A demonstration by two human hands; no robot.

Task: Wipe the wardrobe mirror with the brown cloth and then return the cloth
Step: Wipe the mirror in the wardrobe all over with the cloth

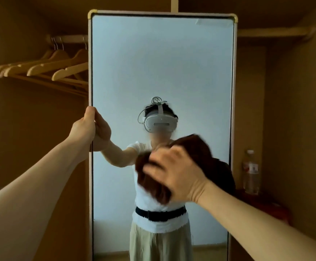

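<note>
Nearest the lens: two bare forearms, the left entering from the lower left, the right from the lower right. Right hand (pixel 178 176) sits mid-frame, fingers spread and bent over the bunched cloth (pixel 196 147), gripping it against the glass of the mirror (pixel 162 63), in the lower-middle part toward the right edge. Hand and cloth are blurred; I cannot tell how much of the cloth lies flat on the glass. Left hand (pixel 85 127) is clamped on the mirror's left frame edge at about mid-height, fingers wrapped round it.

Around: cloth and right hand cover the chest of the reflection, which I read as a person in a headset, white top, dark belt and pale trousers, with a plain pale wall behind. The mirror hides the middle of the wardrobe. Left of it, wooden hangers (pixel 46 66) hang in a bunch from a rail (pixel 68 39); the nearest one runs behind the frame. Right of it, a clear bottle (pixel 250 172) stands upright on a red surface (pixel 266 206), near the frame; label unreadable.

Surface and room: the mirror is tall and upright, with a pale frame and yellow caps (pixel 93 13) at the top corners. Wardrobe interior (pixel 294 110) is brown board, dim. A shelf (pixel 274 32) runs along the top right.
</note>
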